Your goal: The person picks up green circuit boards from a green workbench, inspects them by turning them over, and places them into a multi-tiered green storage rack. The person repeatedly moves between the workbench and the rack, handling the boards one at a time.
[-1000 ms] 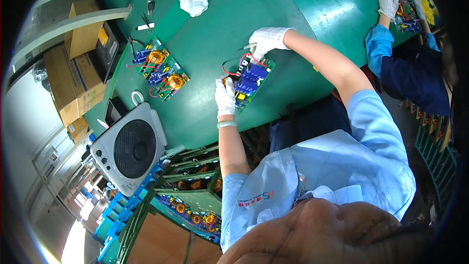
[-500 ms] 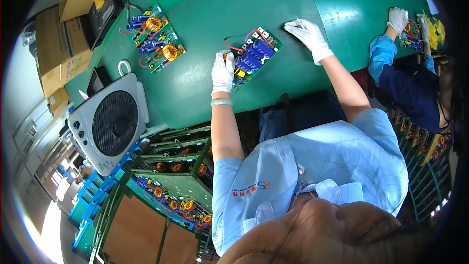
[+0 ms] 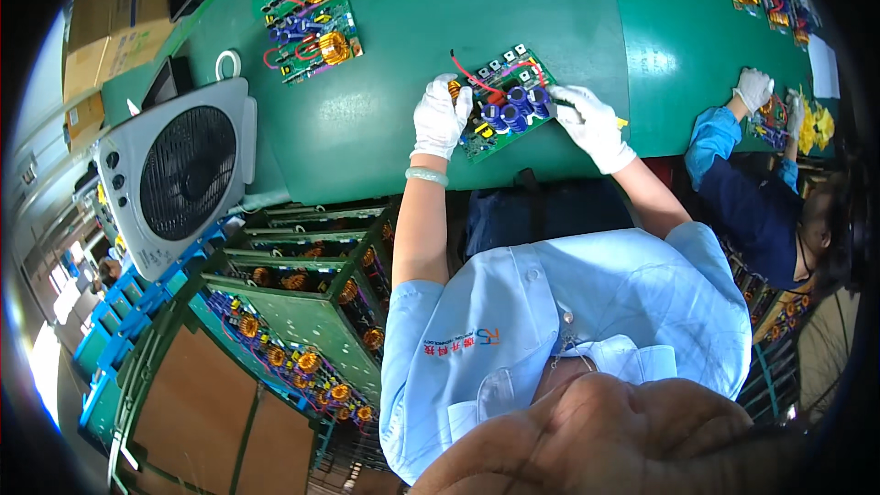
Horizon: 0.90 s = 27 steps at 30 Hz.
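When the station was examined, a rectangular green printed circuit board (image 3: 496, 115) bearing upright blue cylindrical capacitors (image 3: 517, 110), an orange copper-wound coil (image 3: 454, 89) and a red insulated wire (image 3: 475, 72) lay on the smooth green tabletop (image 3: 431, 0), near the edge closest to the person and well apart from the left edge. The left hand (image 3: 443, 119), in a white glove, was found grasping the left end of the board, its fingers bent about the coil. The right hand (image 3: 593, 128), gloved alike, had its fingers at the right end, beside the capacitors; whether it gripped the board or merely rested against it could not be determined. A pale green bangle (image 3: 427, 176) was noted on the left wrist. Toward the left edge of the tabletop lay two similar coil-bearing boards (image 3: 316, 41), one beyond the other, with a white ring (image 3: 227, 64) nearer that edge. A grey square-housed fan (image 3: 188, 170) stood at the near left corner. Below the near edge, toward the left, green slotted racks (image 3: 307, 313) held further boards. Farther right, a co-worker (image 3: 747, 197) in blue sleeves had both white-gloved hands (image 3: 753, 90) at another board (image 3: 770, 119), beside a crumpled yellow object (image 3: 814, 133).
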Tool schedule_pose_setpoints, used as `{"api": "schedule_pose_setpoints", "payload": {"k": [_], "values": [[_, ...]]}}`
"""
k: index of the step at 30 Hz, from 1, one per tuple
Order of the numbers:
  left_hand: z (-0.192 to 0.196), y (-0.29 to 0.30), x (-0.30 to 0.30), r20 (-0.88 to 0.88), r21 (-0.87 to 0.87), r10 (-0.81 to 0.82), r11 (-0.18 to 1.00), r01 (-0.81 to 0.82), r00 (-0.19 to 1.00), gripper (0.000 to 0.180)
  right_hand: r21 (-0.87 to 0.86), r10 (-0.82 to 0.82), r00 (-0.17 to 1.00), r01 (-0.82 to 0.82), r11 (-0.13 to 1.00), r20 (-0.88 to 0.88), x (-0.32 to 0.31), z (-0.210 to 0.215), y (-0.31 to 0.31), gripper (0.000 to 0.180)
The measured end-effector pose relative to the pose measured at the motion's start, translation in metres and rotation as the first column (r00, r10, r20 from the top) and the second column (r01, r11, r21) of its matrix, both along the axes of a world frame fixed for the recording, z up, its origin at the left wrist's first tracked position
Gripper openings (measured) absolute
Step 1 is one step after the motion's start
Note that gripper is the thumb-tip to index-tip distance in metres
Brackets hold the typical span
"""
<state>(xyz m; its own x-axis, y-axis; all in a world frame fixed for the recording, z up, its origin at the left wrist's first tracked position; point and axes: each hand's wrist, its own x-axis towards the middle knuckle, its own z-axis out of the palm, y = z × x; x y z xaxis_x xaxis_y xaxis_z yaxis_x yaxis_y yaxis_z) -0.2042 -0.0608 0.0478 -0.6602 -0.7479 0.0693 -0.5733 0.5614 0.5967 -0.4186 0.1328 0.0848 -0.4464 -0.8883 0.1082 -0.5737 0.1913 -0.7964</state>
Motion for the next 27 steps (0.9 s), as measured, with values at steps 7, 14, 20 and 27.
{"api": "schedule_pose_setpoints", "payload": {"k": [7, 14, 20, 27], "values": [[-0.006, 0.0, 0.0, -0.03, -0.043, 0.023, 0.999, -0.025, 0.999, 0.032, -0.066, -0.075, 0.993, 0.069, 0.995, -0.092, 0.014, 0.002, 0.005, 0.03], [-0.006, -0.001, 0.001, -0.032, -0.015, 0.036, 0.999, -0.037, 0.999, 0.033, -0.045, -0.082, 0.993, 0.078, 0.996, -0.09, 0.021, 0.005, -0.006, 0.03], [-0.003, -0.004, 0.001, 0.007, 0.072, 0.051, 0.996, -0.051, 0.999, 0.034, -0.046, -0.034, 0.995, 0.03, 0.998, -0.092, 0.016, 0.017, -0.017, 0.036], [-0.004, -0.005, 0.002, 0.019, 0.051, 0.037, 0.998, -0.038, 0.999, 0.035, 0.025, 0.046, 0.971, -0.041, 0.999, -0.234, 0.017, 0.021, -0.024, 0.054]]}}
